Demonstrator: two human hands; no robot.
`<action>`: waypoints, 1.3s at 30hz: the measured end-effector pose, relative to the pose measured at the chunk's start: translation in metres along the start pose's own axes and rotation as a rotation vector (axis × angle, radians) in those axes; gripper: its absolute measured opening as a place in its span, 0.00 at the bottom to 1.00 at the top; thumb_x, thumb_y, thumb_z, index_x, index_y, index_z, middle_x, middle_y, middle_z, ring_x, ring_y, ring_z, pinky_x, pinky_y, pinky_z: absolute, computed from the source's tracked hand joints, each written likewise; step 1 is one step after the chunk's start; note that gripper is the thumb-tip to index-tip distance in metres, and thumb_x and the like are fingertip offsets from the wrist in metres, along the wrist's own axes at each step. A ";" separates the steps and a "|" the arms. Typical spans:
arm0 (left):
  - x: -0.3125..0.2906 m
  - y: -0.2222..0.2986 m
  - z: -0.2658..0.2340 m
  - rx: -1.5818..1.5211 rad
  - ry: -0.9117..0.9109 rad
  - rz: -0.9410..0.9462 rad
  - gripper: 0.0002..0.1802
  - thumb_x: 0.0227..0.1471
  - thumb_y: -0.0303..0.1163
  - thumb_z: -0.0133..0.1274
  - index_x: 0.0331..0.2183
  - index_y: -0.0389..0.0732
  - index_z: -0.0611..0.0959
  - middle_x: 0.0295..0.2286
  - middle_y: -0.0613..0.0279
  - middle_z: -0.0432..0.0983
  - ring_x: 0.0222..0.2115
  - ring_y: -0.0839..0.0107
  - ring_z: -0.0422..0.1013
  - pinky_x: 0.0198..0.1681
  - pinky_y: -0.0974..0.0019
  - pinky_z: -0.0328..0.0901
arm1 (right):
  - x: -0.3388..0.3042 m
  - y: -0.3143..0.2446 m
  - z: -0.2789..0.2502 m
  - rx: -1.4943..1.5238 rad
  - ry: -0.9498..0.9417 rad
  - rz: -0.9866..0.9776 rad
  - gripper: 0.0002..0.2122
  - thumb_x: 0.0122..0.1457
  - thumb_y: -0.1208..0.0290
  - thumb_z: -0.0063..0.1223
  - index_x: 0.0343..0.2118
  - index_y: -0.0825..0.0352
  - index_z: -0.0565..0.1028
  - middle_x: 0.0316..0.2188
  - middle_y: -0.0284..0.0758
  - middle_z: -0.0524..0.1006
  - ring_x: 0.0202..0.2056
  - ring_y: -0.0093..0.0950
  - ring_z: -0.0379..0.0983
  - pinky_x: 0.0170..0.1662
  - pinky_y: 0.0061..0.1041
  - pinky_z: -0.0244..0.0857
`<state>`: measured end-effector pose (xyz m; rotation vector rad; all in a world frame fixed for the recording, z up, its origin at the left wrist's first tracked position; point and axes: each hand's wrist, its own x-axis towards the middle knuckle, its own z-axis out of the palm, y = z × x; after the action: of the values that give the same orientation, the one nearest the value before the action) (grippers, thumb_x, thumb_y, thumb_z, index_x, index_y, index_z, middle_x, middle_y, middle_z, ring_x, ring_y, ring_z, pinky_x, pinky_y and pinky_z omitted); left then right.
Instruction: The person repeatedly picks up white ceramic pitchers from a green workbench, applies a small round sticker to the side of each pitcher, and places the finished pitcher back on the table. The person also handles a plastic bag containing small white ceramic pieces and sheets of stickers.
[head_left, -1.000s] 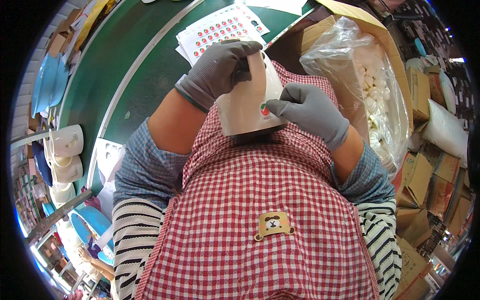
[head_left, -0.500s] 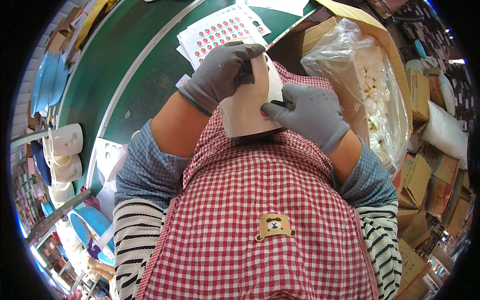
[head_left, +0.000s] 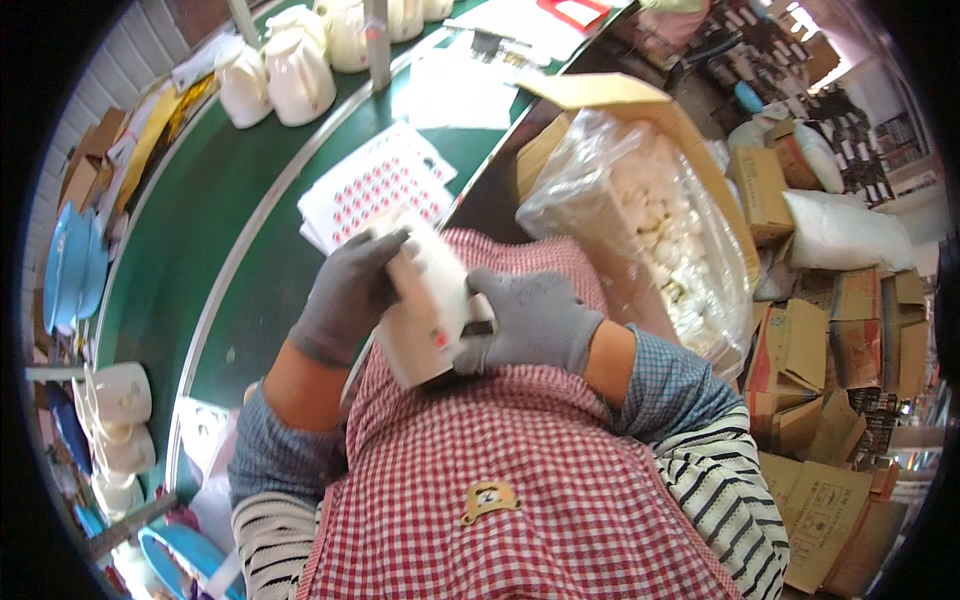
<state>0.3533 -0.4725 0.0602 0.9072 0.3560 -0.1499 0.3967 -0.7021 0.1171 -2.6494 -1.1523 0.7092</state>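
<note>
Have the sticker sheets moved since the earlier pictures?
No: judged against the pale rail, the sticker sheets lie in about the same place; the whole view has shifted instead.

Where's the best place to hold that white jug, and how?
On this jug, the handle looks best, coming from the left: it seems to stand out like a bar you could wrap around, and the red sticker sits farther right.

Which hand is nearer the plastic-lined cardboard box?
Right. The right hand, at the right of the white jug, is left of the box; the left hand, on the jug's other side, is farther left.
</note>
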 end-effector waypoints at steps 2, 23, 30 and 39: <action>-0.016 0.017 -0.025 -0.040 0.097 0.026 0.19 0.59 0.33 0.53 0.49 0.37 0.76 0.35 0.63 0.78 0.35 0.71 0.76 0.39 0.67 0.74 | 0.010 0.020 -0.018 0.174 0.150 -0.045 0.43 0.43 0.33 0.60 0.54 0.64 0.69 0.35 0.45 0.81 0.37 0.42 0.80 0.42 0.33 0.72; 0.175 0.229 -0.272 0.890 0.936 0.656 0.19 0.47 0.34 0.64 0.38 0.31 0.81 0.31 0.55 0.81 0.30 0.71 0.74 0.36 0.67 0.68 | 0.284 0.064 0.130 -0.122 0.419 -0.047 0.37 0.52 0.43 0.51 0.62 0.59 0.63 0.65 0.46 0.56 0.67 0.46 0.45 0.68 0.51 0.31; 0.230 0.243 -0.312 0.992 1.038 0.552 0.22 0.47 0.41 0.63 0.40 0.34 0.83 0.34 0.50 0.82 0.36 0.60 0.78 0.43 0.62 0.69 | 0.287 0.064 0.130 -0.090 0.395 -0.047 0.37 0.51 0.44 0.51 0.62 0.60 0.63 0.65 0.47 0.56 0.68 0.46 0.45 0.68 0.52 0.28; 0.113 0.197 -0.335 1.249 1.147 0.555 0.31 0.52 0.50 0.56 0.53 0.42 0.76 0.47 0.52 0.77 0.49 0.56 0.72 0.54 0.58 0.65 | 0.287 0.076 0.138 -0.195 0.364 -0.013 0.38 0.54 0.47 0.53 0.66 0.58 0.58 0.68 0.44 0.52 0.70 0.43 0.40 0.70 0.47 0.28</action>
<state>0.4330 -0.0841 -0.0232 2.2647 1.1003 0.7984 0.5478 -0.5509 -0.1311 -2.7649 -1.1803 0.1024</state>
